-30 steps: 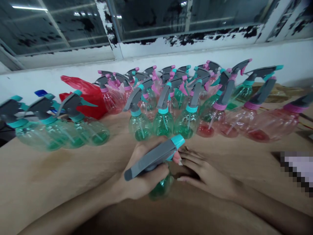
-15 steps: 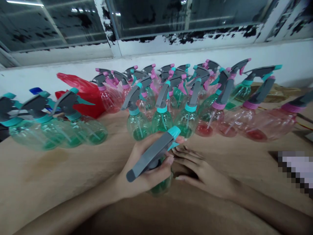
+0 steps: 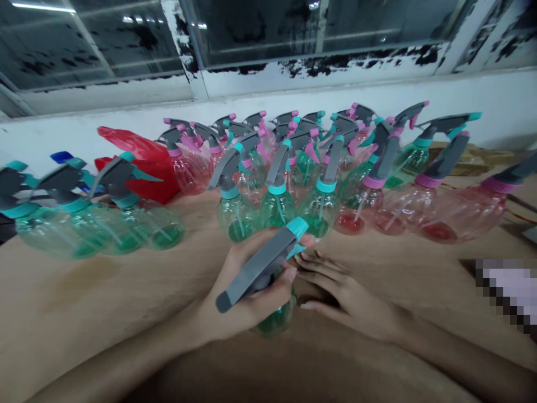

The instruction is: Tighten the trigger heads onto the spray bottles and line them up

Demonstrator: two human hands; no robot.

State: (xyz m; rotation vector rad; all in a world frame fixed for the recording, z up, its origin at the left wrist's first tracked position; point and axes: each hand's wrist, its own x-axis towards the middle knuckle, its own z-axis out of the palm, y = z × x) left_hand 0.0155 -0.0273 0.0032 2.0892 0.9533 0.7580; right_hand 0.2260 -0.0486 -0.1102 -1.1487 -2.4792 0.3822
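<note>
Wrapped round the neck of a green spray bottle (image 3: 277,319) is my left hand (image 3: 239,291). The bottle's grey trigger head with a turquoise nozzle points away to the upper right, and my fingers and palm hide much of its body. Resting on the tabletop just right of it, my right hand (image 3: 339,291) lies palm down with fingers stretched out and holds nothing. Directly beyond my hands stand green spray bottles (image 3: 277,208) with turquoise collars. Pink spray bottles (image 3: 361,207) with pink collars stand to their right.
More spray bottles (image 3: 121,218) stand at the left of the wooden table (image 3: 168,296). Behind them lies a red plastic bag (image 3: 153,173). Several rows of pink and green bottles reach the white wall (image 3: 251,92) below the windows. A pixelated object (image 3: 509,288) lies at the right.
</note>
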